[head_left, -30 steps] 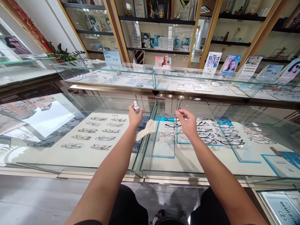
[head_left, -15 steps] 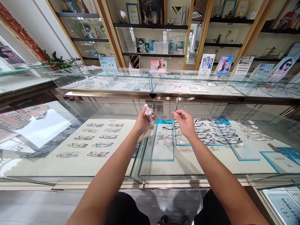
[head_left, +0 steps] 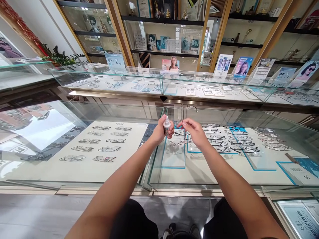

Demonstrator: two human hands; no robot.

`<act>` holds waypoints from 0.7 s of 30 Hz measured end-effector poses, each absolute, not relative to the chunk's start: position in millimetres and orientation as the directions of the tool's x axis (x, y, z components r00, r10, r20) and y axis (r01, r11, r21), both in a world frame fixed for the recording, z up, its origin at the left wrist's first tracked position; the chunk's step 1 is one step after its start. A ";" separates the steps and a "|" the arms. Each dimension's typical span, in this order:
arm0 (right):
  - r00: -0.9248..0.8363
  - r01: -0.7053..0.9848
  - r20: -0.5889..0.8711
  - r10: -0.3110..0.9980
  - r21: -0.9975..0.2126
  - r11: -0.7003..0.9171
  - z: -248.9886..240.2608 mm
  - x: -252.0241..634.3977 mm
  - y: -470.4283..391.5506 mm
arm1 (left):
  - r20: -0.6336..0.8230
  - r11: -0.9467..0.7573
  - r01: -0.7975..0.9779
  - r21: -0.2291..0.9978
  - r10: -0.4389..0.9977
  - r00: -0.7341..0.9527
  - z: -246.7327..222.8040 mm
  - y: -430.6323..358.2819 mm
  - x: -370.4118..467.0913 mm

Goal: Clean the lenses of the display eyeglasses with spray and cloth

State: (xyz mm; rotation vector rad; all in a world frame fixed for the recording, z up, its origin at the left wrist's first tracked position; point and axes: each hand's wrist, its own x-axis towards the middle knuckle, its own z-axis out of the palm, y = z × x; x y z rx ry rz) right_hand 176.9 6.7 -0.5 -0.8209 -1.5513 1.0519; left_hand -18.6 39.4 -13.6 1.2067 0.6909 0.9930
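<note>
My left hand (head_left: pixel 158 132) is closed around a small clear spray bottle (head_left: pixel 166 126) with a white nozzle, held upright above the glass counter. Just to its right, my right hand (head_left: pixel 196 132) pinches a pair of thin-framed eyeglasses (head_left: pixel 180 113) between thumb and fingers. The lenses stand up above the fingertips, and part of the frame is hard to make out against the background. Bottle and eyeglasses are close together but apart.
Below both hands is a glass display case (head_left: pixel 169 177) with rows of eyeglasses inside. A second glass case (head_left: pixel 112 73) runs behind it, bearing upright advertising cards (head_left: pixel 223 64). Farther back are wall shelves (head_left: pixel 161 21), with a green plant (head_left: pixel 58 58) at left.
My left hand has moved right with the spray bottle, turning it upright and nearer the eyeglasses. The cloth seen beneath that hand is out of sight. The eyeglasses have shifted slightly left and down.
</note>
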 end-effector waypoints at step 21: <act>-0.320 -0.059 0.295 0.900 -0.955 0.292 -3.5 173.8 6.4 | 0.125 -0.026 -0.267 0.963 0.924 0.362 -21.9 40.9 -15.5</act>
